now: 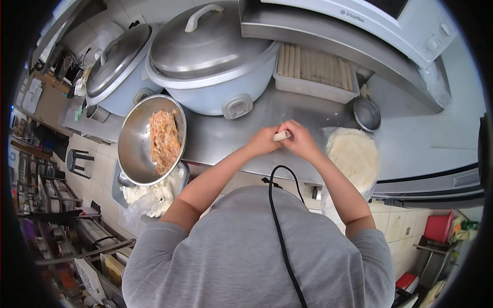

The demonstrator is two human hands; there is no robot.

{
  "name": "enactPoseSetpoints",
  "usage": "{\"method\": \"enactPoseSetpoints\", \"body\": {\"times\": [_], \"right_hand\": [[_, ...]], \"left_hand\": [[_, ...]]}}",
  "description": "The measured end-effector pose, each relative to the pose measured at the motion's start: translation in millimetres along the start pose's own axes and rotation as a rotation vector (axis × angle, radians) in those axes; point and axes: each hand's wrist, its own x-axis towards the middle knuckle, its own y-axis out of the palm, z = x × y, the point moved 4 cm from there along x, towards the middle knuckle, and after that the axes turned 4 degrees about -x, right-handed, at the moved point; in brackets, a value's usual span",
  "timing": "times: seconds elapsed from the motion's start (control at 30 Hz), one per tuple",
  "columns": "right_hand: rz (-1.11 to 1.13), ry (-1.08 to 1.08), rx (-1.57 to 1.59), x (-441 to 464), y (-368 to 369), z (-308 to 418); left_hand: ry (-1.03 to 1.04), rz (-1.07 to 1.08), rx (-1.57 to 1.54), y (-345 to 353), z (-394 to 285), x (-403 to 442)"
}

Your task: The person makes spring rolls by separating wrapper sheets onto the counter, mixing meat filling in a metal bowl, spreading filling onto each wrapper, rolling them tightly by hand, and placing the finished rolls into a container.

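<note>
My left hand (pixel 264 140) and my right hand (pixel 300 140) meet over the front part of the steel counter. Between them is a pale, thin uncooked spring roll (pixel 281 136), with the fingers of both hands closed around it. To the right lies a stack of round, whitish wrappers (pixel 353 155) on clear plastic. On the left a steel bowl (pixel 132 149) is tilted, with an orange-pink minced filling (pixel 164 141) heaped inside. A white plastic container (pixel 313 92) behind my hands holds several finished rolls (pixel 308 64) side by side.
Two big lidded cookers, one (pixel 210 87) larger and one (pixel 115 97) smaller, stand at the back left. A small metal bowl (pixel 366 114) sits by the wrappers. Under the steel bowl is a tub (pixel 119 192) of white food. A microwave (pixel 411 31) rests on a steel shelf (pixel 328 38).
</note>
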Motion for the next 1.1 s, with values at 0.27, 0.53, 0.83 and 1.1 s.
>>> {"method": "enactPoseSetpoints", "body": {"times": [0.27,0.53,0.83,1.1], "right_hand": [[-0.165,-0.077,0.248,15.9,-41.4,59.1],[-0.182,-0.344,-0.194,17.9,-55.1,100.8],[-0.264,-0.6,-0.33,15.6,-75.6,132.6],[-0.267,-0.635,-0.444,16.4,-67.6,137.1]], "left_hand": [[-0.013,-0.126,-0.263,-22.5,-44.0,-1.4],[0.026,-0.206,-0.463,-49.7,-67.1,-6.0],[0.075,-0.253,-0.506,-71.2,-109.0,-20.4],[0.216,-0.241,-0.444,-69.3,-106.4,-16.0]]}}
